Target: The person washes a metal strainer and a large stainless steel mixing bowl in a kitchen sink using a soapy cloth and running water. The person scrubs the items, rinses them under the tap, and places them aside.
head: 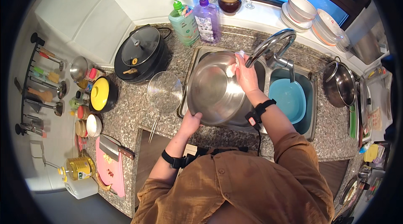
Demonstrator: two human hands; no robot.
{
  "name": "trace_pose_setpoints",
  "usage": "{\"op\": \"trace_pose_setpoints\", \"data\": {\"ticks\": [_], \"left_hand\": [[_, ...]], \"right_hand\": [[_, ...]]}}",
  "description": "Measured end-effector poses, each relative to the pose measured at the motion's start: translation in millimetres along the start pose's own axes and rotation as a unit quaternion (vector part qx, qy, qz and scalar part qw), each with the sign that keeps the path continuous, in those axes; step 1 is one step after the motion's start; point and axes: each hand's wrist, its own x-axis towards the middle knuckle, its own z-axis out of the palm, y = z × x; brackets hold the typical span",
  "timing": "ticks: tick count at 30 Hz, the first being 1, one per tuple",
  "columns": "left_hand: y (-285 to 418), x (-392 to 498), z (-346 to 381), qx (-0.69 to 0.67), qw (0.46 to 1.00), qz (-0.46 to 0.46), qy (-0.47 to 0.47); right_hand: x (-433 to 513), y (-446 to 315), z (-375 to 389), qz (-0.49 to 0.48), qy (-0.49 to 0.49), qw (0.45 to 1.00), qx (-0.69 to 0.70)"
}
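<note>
A large stainless steel basin [209,85] is tilted over the left bowl of a double sink [186,98]. My left hand [191,125] grips its near left rim, thumb on the inside. Against the far right part of the rim, my right hand [247,77] holds a white cloth [231,70], pressed to the inner wall. Just beside that hand curves the chrome faucet [275,47]; no running water is visible. A light blue plastic basin [287,101] sits in the right sink bowl. The underside of the steel basin is hidden.
Left of the sink lie a wire strainer [165,92] and a black electric pot [141,55] with a glass lid. Two pump bottles [206,22] stand behind. A cleaver [108,148] rests on a pink cutting board [110,173]. At right is a steel pot [340,84]; bowls [301,8] line the sill.
</note>
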Motion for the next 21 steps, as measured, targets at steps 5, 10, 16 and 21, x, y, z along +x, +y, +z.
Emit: {"op": "trace_pose_setpoints", "data": {"ticks": [5,10,16,21], "left_hand": [[-1.8,3.4,4.9,-0.101,0.995,0.004,-0.005],[-1.8,16.0,18.6,-0.008,0.999,0.025,-0.040],[13.9,28.8,23.4,0.044,0.997,0.054,-0.029],[10.6,30.4,7.0,-0.001,0.998,0.062,-0.004]], "right_hand": [[-32.2,11.5,11.6,-0.068,-0.079,0.994,-0.031],[-28.5,-18.9,36.5,0.068,-0.036,0.987,0.138],[-43.1,-64.5,29.7,-0.032,-0.227,0.940,0.255],[-60.4,-15.3,17.6,-0.147,-0.252,0.956,-0.018]]}}
